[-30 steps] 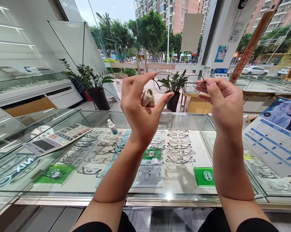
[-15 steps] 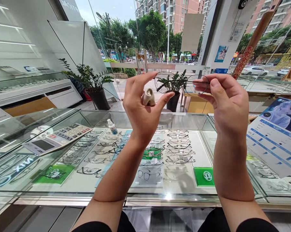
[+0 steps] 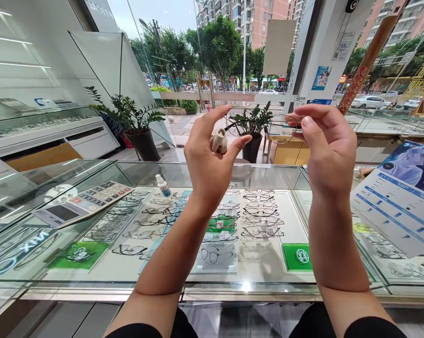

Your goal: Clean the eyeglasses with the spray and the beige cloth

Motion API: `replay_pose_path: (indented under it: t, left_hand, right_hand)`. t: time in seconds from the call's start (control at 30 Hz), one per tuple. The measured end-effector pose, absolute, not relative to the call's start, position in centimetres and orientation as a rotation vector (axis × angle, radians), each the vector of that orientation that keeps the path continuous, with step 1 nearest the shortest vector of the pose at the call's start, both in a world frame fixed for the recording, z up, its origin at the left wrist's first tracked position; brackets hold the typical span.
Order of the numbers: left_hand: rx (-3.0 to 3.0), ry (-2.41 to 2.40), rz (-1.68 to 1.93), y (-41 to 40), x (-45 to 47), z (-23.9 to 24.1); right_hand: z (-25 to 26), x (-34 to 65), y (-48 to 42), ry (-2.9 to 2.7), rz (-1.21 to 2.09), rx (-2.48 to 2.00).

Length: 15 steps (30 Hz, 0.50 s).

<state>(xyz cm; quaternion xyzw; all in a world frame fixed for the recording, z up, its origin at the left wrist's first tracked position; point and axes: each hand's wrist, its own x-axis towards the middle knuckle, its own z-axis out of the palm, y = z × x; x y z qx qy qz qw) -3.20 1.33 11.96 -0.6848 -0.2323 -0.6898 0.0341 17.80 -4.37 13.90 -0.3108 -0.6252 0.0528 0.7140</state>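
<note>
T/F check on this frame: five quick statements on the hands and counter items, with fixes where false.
1. The right hand holds the glasses up above the counter. True.
2. The left hand holds nothing. False: it grips a small beige cloth.
3. The calculator lies on the counter, left of the arms. True.
4. The bottle lies on its side. False: it stands upright on the glass.
5. The glasses have a thick black frame. False: the rim is thin wire.
</note>
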Motion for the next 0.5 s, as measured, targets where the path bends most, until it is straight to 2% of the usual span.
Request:
replay_pose_path:
  t: [0.23,0.5]
  left_hand:
    - [-2.219,-0.749,-1.963,0.4,-3.5,12.4]
    - [-2.378,-0.683,-1.963,-0.2,-3.3,12.6]
  right_hand:
    - [14.2,17.5,-4.6,-1.603,-0.046,-0.835]
    - [13.8,18.8,-2.9,-1.661,0.144,-0.796]
